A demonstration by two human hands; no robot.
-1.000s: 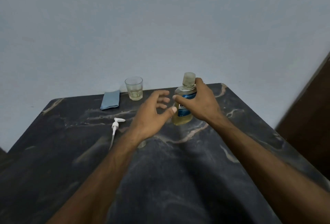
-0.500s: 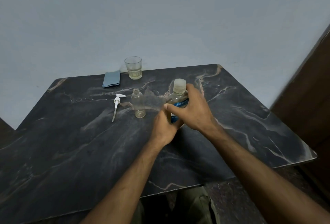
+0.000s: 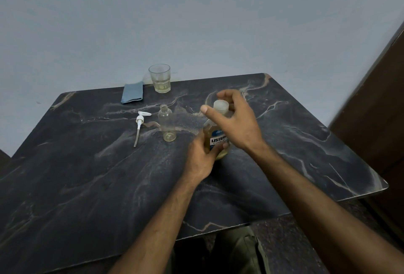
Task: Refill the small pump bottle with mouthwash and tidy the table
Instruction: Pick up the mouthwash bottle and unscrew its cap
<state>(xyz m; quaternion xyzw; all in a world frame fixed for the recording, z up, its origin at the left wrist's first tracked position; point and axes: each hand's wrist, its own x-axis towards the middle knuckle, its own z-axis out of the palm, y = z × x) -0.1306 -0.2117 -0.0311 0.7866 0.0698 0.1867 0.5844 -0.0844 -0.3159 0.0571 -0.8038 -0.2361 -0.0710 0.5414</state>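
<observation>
Since half a second ago the right hand (image 3: 237, 120) has left the mouthwash bottle's body and risen to its cap (image 3: 221, 107), where its thumb and fingers curl loosely around the pale cap; whether they actually touch it cannot be told. Nearest the viewer, the left hand (image 3: 202, 155) grips the lower part of the mouthwash bottle (image 3: 215, 139), fingers wrapped round its front under the blue label, holding it upright on or just above the dark marbled bench (image 3: 87, 186). Beyond and to the left stands the small pump bottle (image 3: 167, 125), clear and uncapped, with the white pump head (image 3: 140, 126) lying on its side just beside it. Farthest back, near the wall, are a folded blue cloth (image 3: 132, 93) and a glass tumbler (image 3: 160, 78) with a little pale liquid in it.
</observation>
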